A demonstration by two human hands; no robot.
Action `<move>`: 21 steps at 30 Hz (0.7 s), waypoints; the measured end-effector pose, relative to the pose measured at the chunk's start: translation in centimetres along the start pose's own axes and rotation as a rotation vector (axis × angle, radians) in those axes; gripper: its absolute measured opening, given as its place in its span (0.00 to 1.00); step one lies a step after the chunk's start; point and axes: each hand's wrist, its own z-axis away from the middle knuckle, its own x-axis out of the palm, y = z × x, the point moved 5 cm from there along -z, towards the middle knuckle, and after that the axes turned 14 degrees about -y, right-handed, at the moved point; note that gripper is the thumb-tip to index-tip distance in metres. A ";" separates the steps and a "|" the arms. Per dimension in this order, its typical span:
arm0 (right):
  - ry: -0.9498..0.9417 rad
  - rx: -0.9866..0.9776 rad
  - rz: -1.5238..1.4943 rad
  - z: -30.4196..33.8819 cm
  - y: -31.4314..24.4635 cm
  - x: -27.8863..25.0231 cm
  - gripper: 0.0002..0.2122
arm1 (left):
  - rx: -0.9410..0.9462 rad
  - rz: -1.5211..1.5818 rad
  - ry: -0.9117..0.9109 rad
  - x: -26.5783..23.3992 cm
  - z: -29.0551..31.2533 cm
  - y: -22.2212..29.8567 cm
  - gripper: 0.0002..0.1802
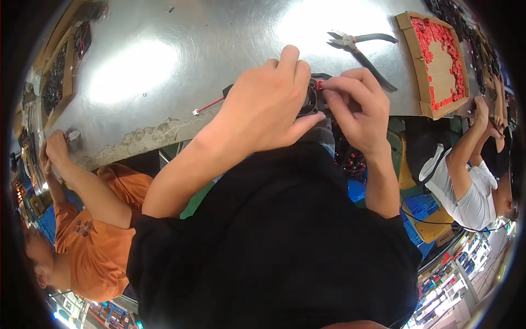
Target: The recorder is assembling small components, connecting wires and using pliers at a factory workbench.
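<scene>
My left hand (268, 107) is closed around a small black cooling fan (312, 103) at the near edge of the metal table, and covers much of it. From the fan's left side a red lead (211, 105) runs out to a small white plug lying on the table. Thumb and forefinger of my right hand (359, 107) pinch a small red plastic piece (319, 85) against the fan's upper right corner. The fingertips partly hide that piece.
Diagonal cutters (350, 44) with black handles lie beyond my right hand. Right of them stands a cardboard tray (424, 82) of red pieces. A box of black parts (57, 77) sits far left. People in orange (104, 247) and white (471, 192) work on either side.
</scene>
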 end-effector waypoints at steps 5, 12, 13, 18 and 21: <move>0.004 0.054 0.017 0.3 -0.8 0.0 0.11 | -0.002 0.010 0.024 0.0 -0.1 0.0 0.31; -0.140 0.433 -0.135 1.3 -2.4 0.2 0.11 | 0.003 0.031 0.019 0.1 -0.1 -0.3 0.31; -0.139 0.432 -0.132 1.3 -2.2 -0.1 0.11 | 0.005 0.031 0.022 0.1 -0.1 -0.3 0.31; 0.233 0.617 -0.634 0.7 1.2 -3.5 0.17 | 0.039 -0.063 0.097 -0.2 0.3 -0.1 0.29; 0.146 0.849 -0.232 -1.4 0.8 -5.2 0.22 | 0.002 -0.074 0.075 -0.2 0.1 0.2 0.29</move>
